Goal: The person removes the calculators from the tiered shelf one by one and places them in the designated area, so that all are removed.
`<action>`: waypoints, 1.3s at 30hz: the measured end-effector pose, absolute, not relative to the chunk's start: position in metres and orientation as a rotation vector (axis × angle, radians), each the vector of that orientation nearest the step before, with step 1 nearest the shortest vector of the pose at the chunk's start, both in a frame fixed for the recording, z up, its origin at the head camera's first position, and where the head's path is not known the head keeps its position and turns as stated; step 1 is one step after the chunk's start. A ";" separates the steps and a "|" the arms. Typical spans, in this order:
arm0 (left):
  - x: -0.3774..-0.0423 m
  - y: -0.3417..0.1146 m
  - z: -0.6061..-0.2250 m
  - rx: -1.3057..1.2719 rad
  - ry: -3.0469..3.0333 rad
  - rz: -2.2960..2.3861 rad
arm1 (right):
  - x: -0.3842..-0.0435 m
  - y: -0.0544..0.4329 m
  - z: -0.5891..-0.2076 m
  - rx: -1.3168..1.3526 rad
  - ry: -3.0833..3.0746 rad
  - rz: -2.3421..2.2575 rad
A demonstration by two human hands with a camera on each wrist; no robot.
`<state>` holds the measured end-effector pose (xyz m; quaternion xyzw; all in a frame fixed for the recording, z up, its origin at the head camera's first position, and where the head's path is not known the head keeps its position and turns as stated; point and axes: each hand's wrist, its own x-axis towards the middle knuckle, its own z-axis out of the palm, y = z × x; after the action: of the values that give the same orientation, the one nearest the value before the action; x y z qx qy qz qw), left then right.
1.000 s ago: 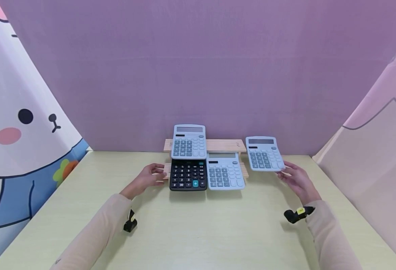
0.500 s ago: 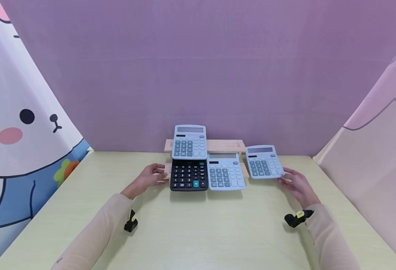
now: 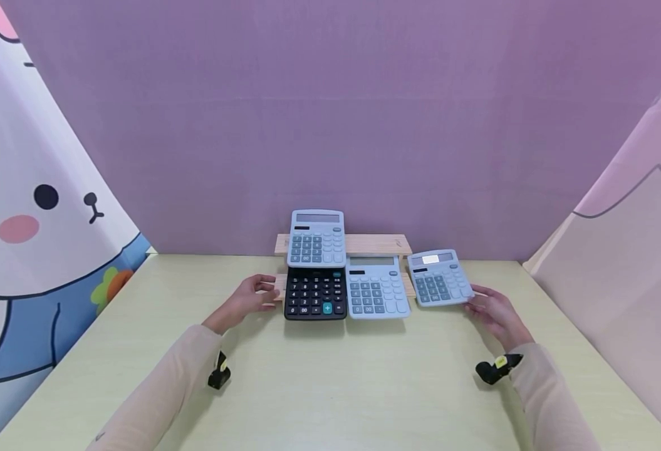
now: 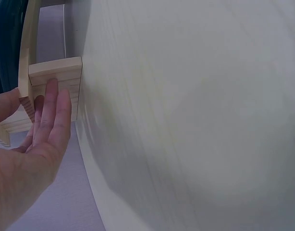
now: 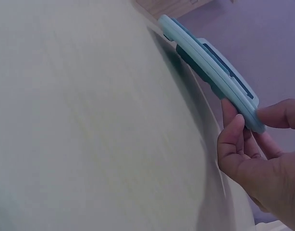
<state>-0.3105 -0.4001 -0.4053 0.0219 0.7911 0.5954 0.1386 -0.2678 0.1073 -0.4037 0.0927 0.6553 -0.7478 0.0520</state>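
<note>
My right hand (image 3: 497,315) pinches the lower right corner of a light blue calculator (image 3: 440,279), thumb on one face and fingers under the other. Seen edge-on in the right wrist view, this calculator (image 5: 215,72) is tilted above the table. My left hand (image 3: 247,297) is at the left end of a two-tier wooden rack (image 3: 375,243). In the left wrist view, its thumb and fingers hold the end of a slat (image 4: 26,82). A second light blue calculator (image 3: 316,238) leans on the upper tier; a black calculator (image 3: 315,294) and a third light blue one (image 3: 378,288) lean on the lower.
The rack stands on a pale wooden table (image 3: 341,388) near its back edge, before a purple backdrop (image 3: 319,125). A cartoon-printed cloth (image 3: 42,250) hangs at the left, and a pale cloth (image 3: 634,275) at the right. Small black devices sit at both wrists.
My right hand has lowered the calculator toward the table beside the rack, tilting it. Its display now catches a bright reflection. The left hand stays at the rack's end.
</note>
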 end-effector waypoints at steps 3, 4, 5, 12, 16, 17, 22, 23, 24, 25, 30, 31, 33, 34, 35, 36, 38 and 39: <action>-0.311 -0.400 -0.406 0.058 2.288 1.723 | -0.268 0.109 -0.407 0.275 2.033 -2.238; -0.312 -0.400 -0.406 0.056 2.289 1.722 | -0.269 0.110 -0.407 0.270 2.047 -2.227; -0.312 -0.400 -0.407 0.054 2.289 1.723 | -0.269 0.111 -0.409 0.254 2.052 -2.223; -0.312 -0.401 -0.407 0.064 2.283 1.731 | -0.268 0.113 -0.414 0.187 2.126 -2.183; -0.311 -0.401 -0.408 0.075 2.278 1.738 | -0.268 0.111 -0.413 0.217 2.203 -2.123; -0.311 -0.401 -0.408 0.071 2.281 1.736 | -0.268 0.111 -0.413 0.236 2.219 -2.109; -0.310 -0.400 -0.407 0.063 2.288 1.727 | -0.270 0.110 -0.414 0.262 2.295 -2.030; -0.310 -0.400 -0.407 0.061 2.288 1.728 | -0.270 0.110 -0.414 0.267 2.307 -2.015; -0.310 -0.400 -0.407 0.061 2.286 1.730 | -0.270 0.109 -0.414 0.268 2.323 -1.998; -0.310 -0.400 -0.407 0.059 2.286 1.731 | -0.270 0.109 -0.414 0.276 2.339 -1.981; -0.309 -0.400 -0.407 0.061 2.286 1.731 | -0.269 0.105 -0.411 0.293 2.447 -1.854; -0.309 -0.400 -0.407 0.060 2.286 1.732 | -0.269 0.105 -0.411 0.300 2.468 -1.825; -0.309 -0.400 -0.406 0.061 2.282 1.737 | -0.268 0.103 -0.410 0.294 2.517 -1.763; -0.309 -0.400 -0.406 0.063 2.281 1.739 | -0.269 0.103 -0.410 0.295 2.536 -1.740; -0.308 -0.400 -0.406 0.064 2.280 1.740 | -0.269 0.103 -0.411 0.295 2.551 -1.723; -0.308 -0.400 -0.406 0.065 2.280 1.739 | -0.270 0.103 -0.411 0.289 2.572 -1.695; -0.308 -0.400 -0.405 0.066 2.284 1.736 | -0.270 0.103 -0.411 0.262 2.606 -1.649; -0.308 -0.400 -0.405 0.068 2.286 1.735 | -0.271 0.104 -0.411 0.256 2.617 -1.629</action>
<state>-0.3077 -0.3996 -0.4049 0.0234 0.7890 0.5988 0.1353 -0.2707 0.1035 -0.4114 0.0828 0.8458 -0.5265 0.0240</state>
